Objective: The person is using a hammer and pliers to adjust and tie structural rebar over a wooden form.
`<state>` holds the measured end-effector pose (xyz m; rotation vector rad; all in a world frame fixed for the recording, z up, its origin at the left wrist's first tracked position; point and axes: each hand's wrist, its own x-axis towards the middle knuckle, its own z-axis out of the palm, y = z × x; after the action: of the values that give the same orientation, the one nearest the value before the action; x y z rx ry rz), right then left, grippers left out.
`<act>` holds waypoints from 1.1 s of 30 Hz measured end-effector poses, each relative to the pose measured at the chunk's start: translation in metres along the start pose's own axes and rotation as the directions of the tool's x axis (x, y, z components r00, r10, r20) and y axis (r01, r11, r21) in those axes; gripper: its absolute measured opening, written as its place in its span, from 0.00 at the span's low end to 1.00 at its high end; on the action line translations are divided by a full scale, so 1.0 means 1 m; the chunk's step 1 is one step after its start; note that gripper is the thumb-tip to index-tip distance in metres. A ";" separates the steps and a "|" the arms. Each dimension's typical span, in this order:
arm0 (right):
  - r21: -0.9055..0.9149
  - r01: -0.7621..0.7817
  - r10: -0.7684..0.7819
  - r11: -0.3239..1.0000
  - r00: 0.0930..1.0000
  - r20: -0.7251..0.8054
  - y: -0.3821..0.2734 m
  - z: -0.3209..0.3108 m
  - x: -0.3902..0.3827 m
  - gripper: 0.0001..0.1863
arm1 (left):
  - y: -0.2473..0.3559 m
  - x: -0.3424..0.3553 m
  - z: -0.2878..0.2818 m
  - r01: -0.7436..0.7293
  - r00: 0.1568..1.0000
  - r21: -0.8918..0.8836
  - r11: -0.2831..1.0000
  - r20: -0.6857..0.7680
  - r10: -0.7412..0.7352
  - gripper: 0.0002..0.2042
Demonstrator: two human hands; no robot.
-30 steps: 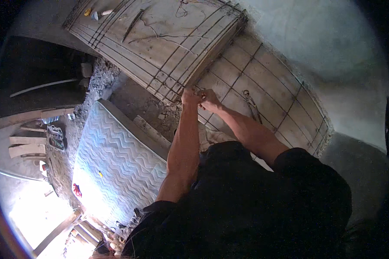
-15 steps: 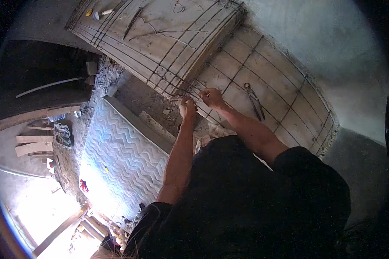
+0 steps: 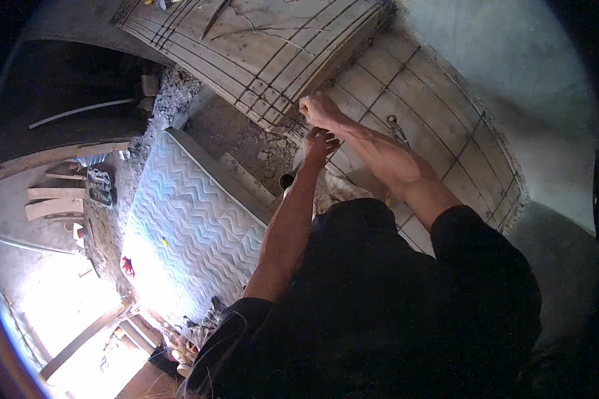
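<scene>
My right hand (image 3: pixel 318 110) is closed in a fist just off the corner of a raised formwork slab, above the ends of its steel bars (image 3: pixel 263 93). What it grips, if anything, is too small to see. Right below it, close to the lower bar grid, my left hand (image 3: pixel 319 143) has its fingers curled in; their contents cannot be made out. A pair of pincers (image 3: pixel 398 130) lies on the rebar grid (image 3: pixel 439 126) to the right, its handles mostly hidden behind my right forearm.
Left of me a mattress (image 3: pixel 186 219) with a wavy pattern leans beside rubble (image 3: pixel 263 149). Loose wire (image 3: pixel 273 32) lies on the raised slab. A plastered wall (image 3: pixel 512 86) bounds the right side. Wooden boards (image 3: pixel 56 199) and a clear crate (image 3: pixel 100 186) stand far left.
Both hands have moved right, and the right hand has risen away from the bars above the left. The right forearm now covers the pincers' handles. The view has shifted slightly.
</scene>
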<state>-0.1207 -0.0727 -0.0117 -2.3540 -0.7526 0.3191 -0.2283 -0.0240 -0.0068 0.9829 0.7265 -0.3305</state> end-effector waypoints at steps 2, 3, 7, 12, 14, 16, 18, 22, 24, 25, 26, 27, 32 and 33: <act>0.088 0.125 -0.126 0.988 0.992 -0.001 0.003 -0.003 0.005 0.04 | 0.001 -0.004 -0.002 0.004 0.998 -0.025 1.000 -0.064 -0.005 0.11; 0.069 0.074 -0.080 0.995 0.993 0.090 0.007 -0.002 0.009 0.05 | 0.002 -0.010 -0.002 0.018 0.994 0.017 1.000 -0.107 -0.016 0.11; -0.161 0.125 -0.117 0.979 0.992 0.055 0.017 0.012 0.011 0.09 | -0.012 0.003 -0.024 -0.004 0.983 0.327 0.945 -0.173 0.064 0.11; 0.007 0.254 -0.254 0.967 0.967 -0.034 0.016 0.007 0.012 0.07 | -0.009 0.008 -0.067 -0.010 0.913 0.709 0.705 -0.281 0.295 0.11; 0.075 0.211 -0.205 0.975 0.975 -0.081 0.021 0.010 0.006 0.06 | 0.006 0.001 -0.064 0.008 0.918 0.754 0.657 -0.267 0.295 0.12; 0.141 0.181 -0.163 0.973 0.978 -0.128 0.025 0.013 -0.001 0.06 | 0.019 -0.005 -0.056 0.016 0.915 0.731 0.682 -0.285 0.285 0.12; 0.230 0.082 -0.057 0.970 0.992 -0.112 0.024 0.020 -0.011 0.09 | 0.029 -0.008 -0.052 -0.033 0.948 0.349 0.937 -0.285 0.139 0.11; 0.199 0.025 0.011 0.980 0.984 -0.176 0.014 0.029 -0.018 0.06 | 0.050 0.008 -0.050 -0.128 0.989 0.130 0.983 -0.059 0.136 0.09; 0.265 0.106 -0.061 0.959 0.983 -0.174 -0.009 0.039 -0.011 0.08 | 0.037 0.052 -0.075 -0.390 0.698 0.920 0.035 0.270 0.664 0.08; 0.321 0.089 -0.029 0.943 0.982 -0.186 0.013 0.051 -0.015 0.12 | 0.035 0.048 -0.048 -0.444 0.813 0.701 0.558 0.053 0.580 0.09; 0.303 0.055 0.017 0.951 0.973 -0.230 0.044 0.071 -0.021 0.12 | 0.039 0.041 -0.019 -0.473 0.818 0.695 0.541 0.120 0.562 0.09; 0.519 0.079 0.093 0.851 0.950 -0.297 0.078 0.094 -0.028 0.13 | 0.045 0.030 0.013 -0.358 0.872 0.764 0.536 0.067 0.486 0.10; 0.139 0.299 -0.256 0.944 0.931 -0.260 0.001 0.044 -0.032 0.14 | 0.051 0.041 -0.048 -0.268 0.902 0.882 0.388 0.088 0.423 0.10; 0.182 0.178 -0.146 0.967 0.973 -0.178 0.012 0.048 -0.033 0.15 | 0.057 0.036 -0.038 -0.288 0.906 0.888 0.358 0.131 0.402 0.10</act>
<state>-0.1613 -0.0752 -0.0547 -2.0877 -0.7912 0.1218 -0.1854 0.0403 -0.0083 2.1942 0.3620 -0.2777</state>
